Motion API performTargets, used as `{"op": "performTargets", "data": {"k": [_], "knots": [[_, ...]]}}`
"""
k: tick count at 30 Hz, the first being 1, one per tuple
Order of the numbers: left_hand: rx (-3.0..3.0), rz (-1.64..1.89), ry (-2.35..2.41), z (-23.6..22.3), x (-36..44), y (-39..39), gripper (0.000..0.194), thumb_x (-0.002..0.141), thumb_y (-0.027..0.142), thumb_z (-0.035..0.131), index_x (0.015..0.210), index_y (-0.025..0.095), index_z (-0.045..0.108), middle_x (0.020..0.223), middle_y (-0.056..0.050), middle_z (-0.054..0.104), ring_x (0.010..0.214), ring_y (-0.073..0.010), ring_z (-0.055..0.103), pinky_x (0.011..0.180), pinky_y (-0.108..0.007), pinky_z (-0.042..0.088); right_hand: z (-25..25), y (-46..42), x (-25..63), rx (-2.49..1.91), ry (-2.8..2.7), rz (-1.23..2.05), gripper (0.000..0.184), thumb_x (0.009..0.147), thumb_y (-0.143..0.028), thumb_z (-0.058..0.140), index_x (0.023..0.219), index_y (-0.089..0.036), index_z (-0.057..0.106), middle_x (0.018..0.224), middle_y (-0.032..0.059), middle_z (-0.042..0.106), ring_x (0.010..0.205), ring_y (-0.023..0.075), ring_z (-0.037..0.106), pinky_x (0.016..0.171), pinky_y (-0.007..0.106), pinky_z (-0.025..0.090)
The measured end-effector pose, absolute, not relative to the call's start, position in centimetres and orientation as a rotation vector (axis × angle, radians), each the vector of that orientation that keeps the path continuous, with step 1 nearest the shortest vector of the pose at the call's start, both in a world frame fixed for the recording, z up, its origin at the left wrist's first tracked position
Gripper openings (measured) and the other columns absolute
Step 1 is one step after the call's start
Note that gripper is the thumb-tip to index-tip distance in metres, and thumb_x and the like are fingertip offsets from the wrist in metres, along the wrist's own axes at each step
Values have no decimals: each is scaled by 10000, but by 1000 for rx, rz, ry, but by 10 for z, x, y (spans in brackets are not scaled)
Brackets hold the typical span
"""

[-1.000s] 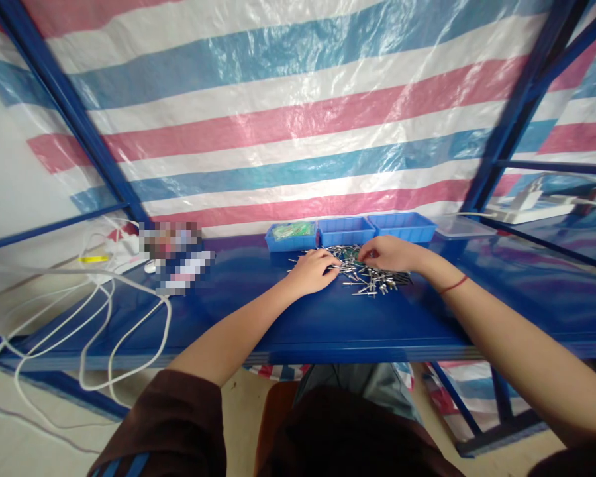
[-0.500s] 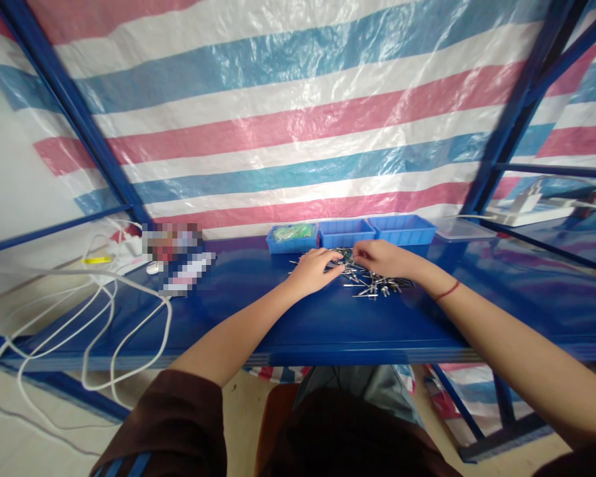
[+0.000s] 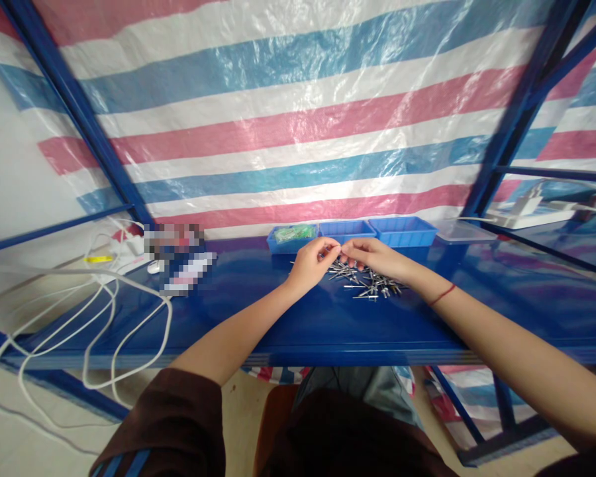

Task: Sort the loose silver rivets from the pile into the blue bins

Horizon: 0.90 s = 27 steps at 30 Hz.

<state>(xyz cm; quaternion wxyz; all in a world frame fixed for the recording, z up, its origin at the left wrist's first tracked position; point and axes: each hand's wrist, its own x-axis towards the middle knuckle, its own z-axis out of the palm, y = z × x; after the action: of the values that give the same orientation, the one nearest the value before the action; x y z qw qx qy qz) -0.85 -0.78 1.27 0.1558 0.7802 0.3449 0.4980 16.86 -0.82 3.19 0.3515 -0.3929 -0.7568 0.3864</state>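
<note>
Loose metal pop rivets (image 3: 375, 285) lie in a heap on the blue table (image 3: 288, 324). Over the heap's far left side, my left hand (image 3: 314, 264) is closed, with thumb and forefinger pinched. My right hand (image 3: 372, 256) meets it from the right, fingertips drawn together and touching or almost touching the left ones. Whatever sits between the fingertips is too small and too hidden to name. Both hands are raised a little above the rivets and partly cover them.
Behind the hands stand a blue bin (image 3: 292, 240) holding green-tinted bagged items, a second blue bin (image 3: 347, 229) and a third blue bin (image 3: 403, 232). A clear plastic lid (image 3: 464, 230) lies to their right. White cables (image 3: 112, 311) hang over the table's left end.
My left hand has gone from spread fingers to a pinch. My right hand has shifted left off the heap, and the fingertips of both hands have come together.
</note>
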Motion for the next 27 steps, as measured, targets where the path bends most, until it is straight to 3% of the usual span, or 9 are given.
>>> {"op": "performTargets", "data": {"k": [11, 17, 22, 27], "knots": [[2182, 1436, 1016, 10, -9, -3, 139, 822, 292, 562, 868, 177, 626, 869, -26, 662, 746, -118, 598, 670, -222, 458, 27, -3, 169, -916, -1709, 1008, 334, 682, -448, 682, 840, -167, 597, 662, -9, 576, 586, 97, 504, 523, 236, 387], [2119, 1360, 964, 6, -11, 5, 184, 868, 313, 487, 881, 164, 594, 841, -25, 627, 703, -108, 594, 689, -231, 470, 31, -8, 167, -839, -1762, 951, 370, 655, -459, 705, 872, -175, 610, 712, 12, 624, 634, 119, 556, 575, 263, 432], [2084, 1217, 962, 4, -8, 2, 286, 911, 369, 389, 847, 153, 565, 796, -22, 617, 707, -106, 596, 712, -234, 477, 35, -13, 164, -810, -1855, 771, 342, 693, -488, 663, 785, -165, 601, 693, 23, 627, 599, 113, 536, 567, 265, 426], [2091, 1244, 1030, 5, -9, 0, 307, 912, 390, 386, 995, 160, 573, 861, -37, 631, 758, -119, 598, 755, -249, 468, 36, 5, 173, -938, -1784, 631, 292, 712, -444, 653, 761, -163, 592, 647, 10, 587, 553, 112, 509, 528, 266, 410]]}}
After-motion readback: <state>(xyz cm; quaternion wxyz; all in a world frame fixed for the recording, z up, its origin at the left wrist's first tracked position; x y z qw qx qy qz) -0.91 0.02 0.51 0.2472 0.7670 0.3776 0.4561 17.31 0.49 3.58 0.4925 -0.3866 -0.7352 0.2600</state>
